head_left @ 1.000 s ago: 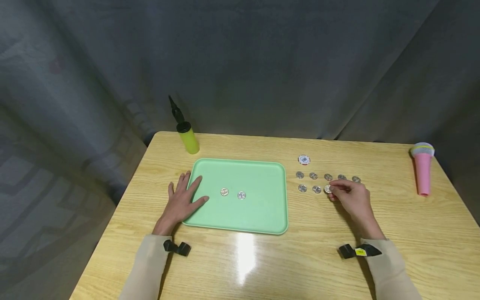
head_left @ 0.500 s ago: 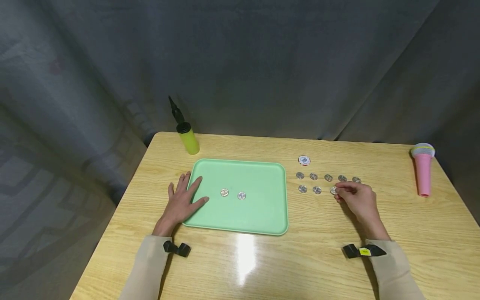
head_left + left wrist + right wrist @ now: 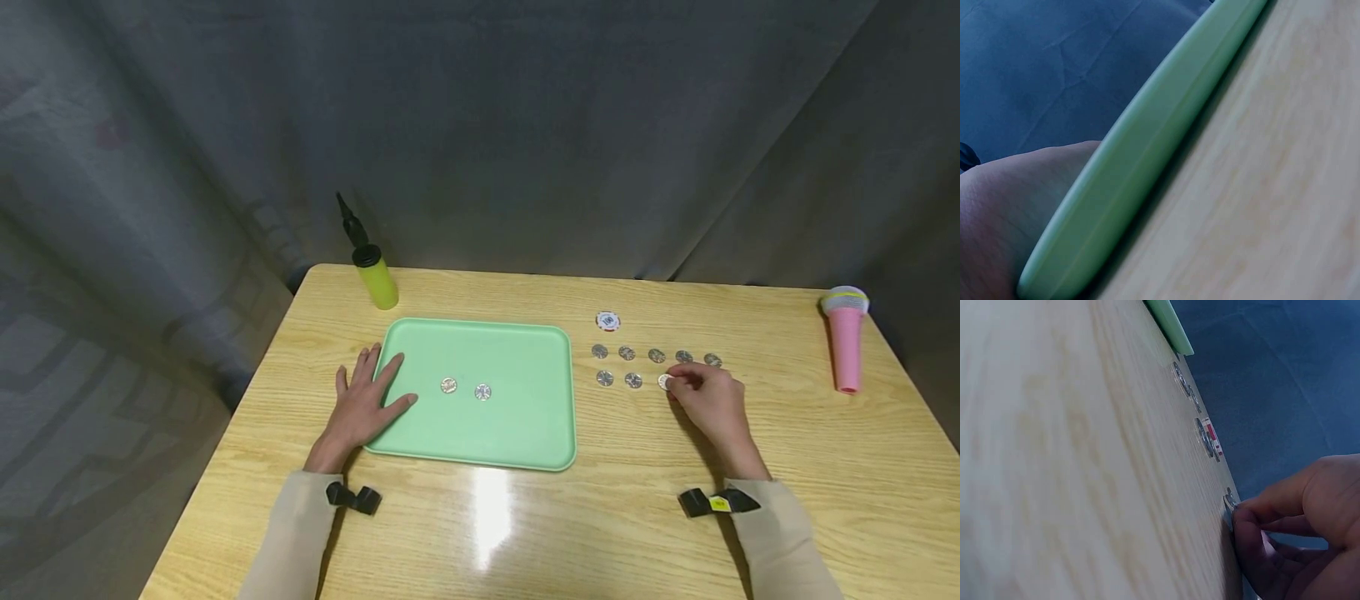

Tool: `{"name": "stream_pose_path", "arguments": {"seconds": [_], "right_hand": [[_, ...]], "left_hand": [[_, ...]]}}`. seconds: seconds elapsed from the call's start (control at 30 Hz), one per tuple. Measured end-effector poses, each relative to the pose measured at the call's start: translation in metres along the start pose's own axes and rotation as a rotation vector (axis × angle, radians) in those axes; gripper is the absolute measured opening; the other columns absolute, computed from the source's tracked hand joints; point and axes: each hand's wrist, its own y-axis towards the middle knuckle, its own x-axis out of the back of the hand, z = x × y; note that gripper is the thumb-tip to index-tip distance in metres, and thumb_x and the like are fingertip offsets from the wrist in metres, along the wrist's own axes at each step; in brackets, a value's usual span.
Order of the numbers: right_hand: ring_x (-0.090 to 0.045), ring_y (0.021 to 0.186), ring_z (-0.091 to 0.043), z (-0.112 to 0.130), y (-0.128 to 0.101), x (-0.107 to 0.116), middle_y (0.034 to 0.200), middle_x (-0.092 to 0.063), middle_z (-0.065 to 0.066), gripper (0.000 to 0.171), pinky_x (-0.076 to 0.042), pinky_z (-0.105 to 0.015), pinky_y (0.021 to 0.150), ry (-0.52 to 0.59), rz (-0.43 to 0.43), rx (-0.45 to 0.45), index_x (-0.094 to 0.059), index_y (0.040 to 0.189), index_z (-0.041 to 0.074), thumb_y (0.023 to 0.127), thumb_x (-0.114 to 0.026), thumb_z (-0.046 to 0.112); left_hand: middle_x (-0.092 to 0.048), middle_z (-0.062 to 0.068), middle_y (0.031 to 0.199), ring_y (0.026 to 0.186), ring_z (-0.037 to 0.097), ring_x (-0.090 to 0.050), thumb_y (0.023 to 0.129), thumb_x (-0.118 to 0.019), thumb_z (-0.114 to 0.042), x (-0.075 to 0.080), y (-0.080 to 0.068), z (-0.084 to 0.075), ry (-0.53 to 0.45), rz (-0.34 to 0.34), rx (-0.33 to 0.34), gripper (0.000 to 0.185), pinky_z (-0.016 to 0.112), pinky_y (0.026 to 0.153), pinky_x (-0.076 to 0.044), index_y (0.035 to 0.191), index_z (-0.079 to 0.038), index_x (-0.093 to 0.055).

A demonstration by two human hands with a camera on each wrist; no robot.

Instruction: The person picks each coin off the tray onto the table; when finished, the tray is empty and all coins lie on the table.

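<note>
My left hand [image 3: 378, 385] lies flat with its fingers spread over the left rim of a green tray [image 3: 525, 433]. Two silver coins [image 3: 448, 385] [image 3: 483, 392] lie on the tray. The left wrist view shows only the tray rim [image 3: 1147, 144] against my palm. To the right of the tray, my right hand [image 3: 672, 383] has its fingertips curled and pinches a silver coin [image 3: 664, 382] that lies on the table. That coin [image 3: 1230, 503] is at my fingertips [image 3: 1250, 534] in the right wrist view. Several more coins [image 3: 627, 353] lie in two rows beside it.
A red and white poker chip [image 3: 608, 321] sits behind the coin rows. A yellow hand pump [image 3: 372, 271] stands at the back left of the wooden table [image 3: 480, 533]. A pink toy microphone [image 3: 846, 337] lies near the right edge. Dark curtain hangs behind.
My right hand slid the pinched coin a little to the right along the front row. The left hand and the tray stayed still.
</note>
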Motion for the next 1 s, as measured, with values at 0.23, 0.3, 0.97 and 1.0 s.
{"name": "stream_pose_path", "arguments": {"seconds": [0.23,0.3,0.97,1.0], "right_hand": [[-0.058,0.066,-0.014,0.003,0.000,-0.001,0.082,-0.072,-0.021,0.011,-0.040,-0.019,0.056,-0.015,0.000,0.000,-0.075,0.093,-0.005,0.086,-0.071,0.003],[-0.058,0.065,-0.012,0.002,0.000,-0.001,0.082,-0.072,-0.021,0.011,-0.040,-0.017,0.056,-0.014,-0.004,0.003,-0.075,0.093,-0.005,0.086,-0.072,0.004],[-0.054,0.061,0.008,0.012,-0.002,0.013,0.094,-0.071,-0.025,0.020,-0.048,-0.014,0.051,0.084,0.027,-0.016,-0.073,0.105,-0.006,0.091,-0.068,0.006],[-0.055,0.061,0.007,0.014,-0.002,0.013,0.094,-0.071,-0.025,0.019,-0.048,-0.014,0.051,0.087,0.029,-0.013,-0.073,0.105,-0.006,0.091,-0.068,0.006]], "left_hand": [[-0.011,0.023,0.168,0.156,0.047,-0.007,0.093,-0.063,-0.047,0.000,0.000,0.000,-0.001,-0.004,0.001,0.078,0.074,0.117,0.001,0.157,-0.014,-0.035],[-0.011,0.023,0.168,0.156,0.046,-0.007,0.093,-0.063,-0.048,0.000,0.000,0.000,0.000,-0.003,0.001,0.078,0.074,0.117,0.000,0.157,-0.014,-0.035],[-0.011,0.024,0.168,0.156,0.047,-0.007,0.092,-0.063,-0.048,0.000,0.000,0.000,-0.004,-0.005,-0.001,0.078,0.074,0.117,0.000,0.157,-0.014,-0.035],[-0.011,0.024,0.168,0.155,0.047,-0.008,0.092,-0.063,-0.048,0.000,0.000,0.000,-0.005,-0.006,-0.002,0.078,0.074,0.117,0.000,0.157,-0.014,-0.035]]}}
